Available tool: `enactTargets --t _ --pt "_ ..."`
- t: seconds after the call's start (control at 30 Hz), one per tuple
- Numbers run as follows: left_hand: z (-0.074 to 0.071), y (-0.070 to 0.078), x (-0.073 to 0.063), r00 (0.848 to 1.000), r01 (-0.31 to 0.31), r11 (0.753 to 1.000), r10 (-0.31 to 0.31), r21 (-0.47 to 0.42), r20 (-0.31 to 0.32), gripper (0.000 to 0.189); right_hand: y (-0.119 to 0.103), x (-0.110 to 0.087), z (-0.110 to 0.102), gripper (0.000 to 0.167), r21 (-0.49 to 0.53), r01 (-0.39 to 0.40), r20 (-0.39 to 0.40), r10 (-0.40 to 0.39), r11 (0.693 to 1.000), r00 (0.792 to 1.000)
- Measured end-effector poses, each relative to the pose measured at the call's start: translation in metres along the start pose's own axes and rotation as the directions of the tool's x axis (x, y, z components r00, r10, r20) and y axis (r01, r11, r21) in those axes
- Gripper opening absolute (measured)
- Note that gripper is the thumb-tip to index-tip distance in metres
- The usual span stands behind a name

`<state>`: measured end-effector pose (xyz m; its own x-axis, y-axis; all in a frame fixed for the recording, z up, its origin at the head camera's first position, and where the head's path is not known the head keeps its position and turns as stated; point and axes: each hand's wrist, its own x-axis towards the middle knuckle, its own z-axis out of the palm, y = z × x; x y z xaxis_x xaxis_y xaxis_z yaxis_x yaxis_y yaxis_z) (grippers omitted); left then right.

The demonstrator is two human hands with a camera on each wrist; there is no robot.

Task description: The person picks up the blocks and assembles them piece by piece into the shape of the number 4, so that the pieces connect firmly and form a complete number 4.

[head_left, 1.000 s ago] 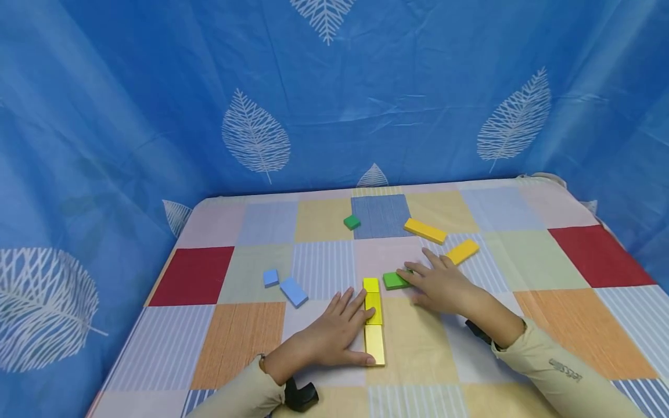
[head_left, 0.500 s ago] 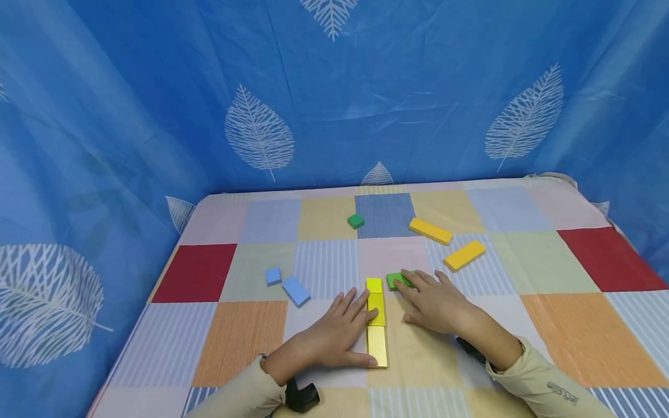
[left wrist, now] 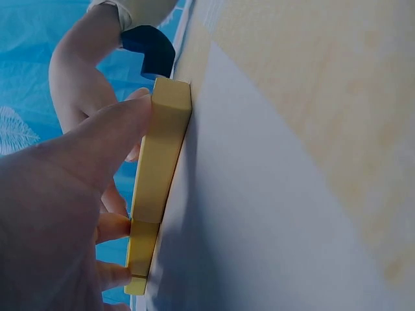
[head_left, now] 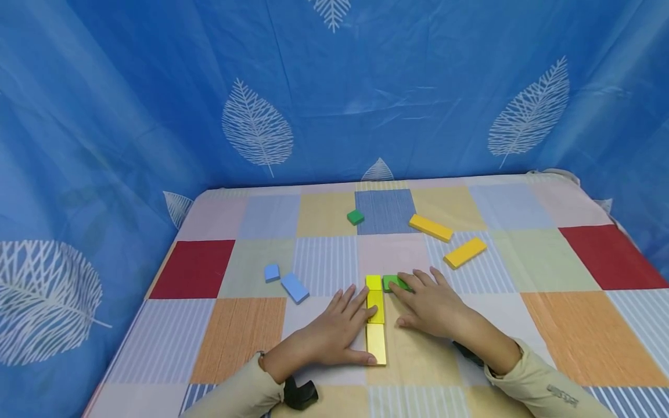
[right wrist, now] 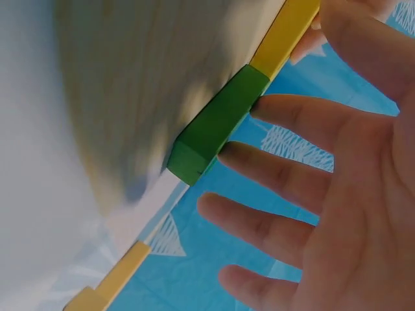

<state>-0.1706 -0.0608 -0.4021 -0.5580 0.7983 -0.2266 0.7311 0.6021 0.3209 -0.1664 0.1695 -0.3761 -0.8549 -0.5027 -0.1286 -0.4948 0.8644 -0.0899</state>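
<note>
Flanking the near end of a yellow row (head_left: 378, 320), a left sleeve (head_left: 235, 389) and a right sleeve (head_left: 543, 377) lie on either side, with a black wrist piece (head_left: 301, 395) under the left one. Three blocks set end to end form the row: a near block (head_left: 376, 345), a middle block (head_left: 375, 297) and a small end block (head_left: 373, 282). At the row's left side, the left hand (head_left: 337, 334) is spread, thumb on the near block, fingertips against the middle block. Right of the row, the right hand (head_left: 432, 305) has its fingers straight and fanned apart, fingertips touching a green block (head_left: 390, 283). That block sits just beside the row's far end; whether they touch, I cannot tell. Well left of the row, on the patchwork cloth (head_left: 251, 337), lie a blue oblong (head_left: 295, 288) and a blue square (head_left: 272, 273). Beyond the row to the right are a nearer amber bar (head_left: 465, 253) and a farther amber bar (head_left: 431, 227); beyond it, slightly left, a dark green square (head_left: 355, 217). Behind the row and everything else hangs a blue curtain (head_left: 397, 116) printed with white leaves.
</note>
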Motion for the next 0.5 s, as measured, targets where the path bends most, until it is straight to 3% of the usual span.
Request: enactTargets --t 0.5 --pt "-0.0023 0.0019 -0.0003 1.000 0.006 1.000 -0.006 -0.002 0.007 0.082 -0.0023 0.0009 0.0034 0.068 0.025 0.021 -0.009 -0.021 0.999 1.000"
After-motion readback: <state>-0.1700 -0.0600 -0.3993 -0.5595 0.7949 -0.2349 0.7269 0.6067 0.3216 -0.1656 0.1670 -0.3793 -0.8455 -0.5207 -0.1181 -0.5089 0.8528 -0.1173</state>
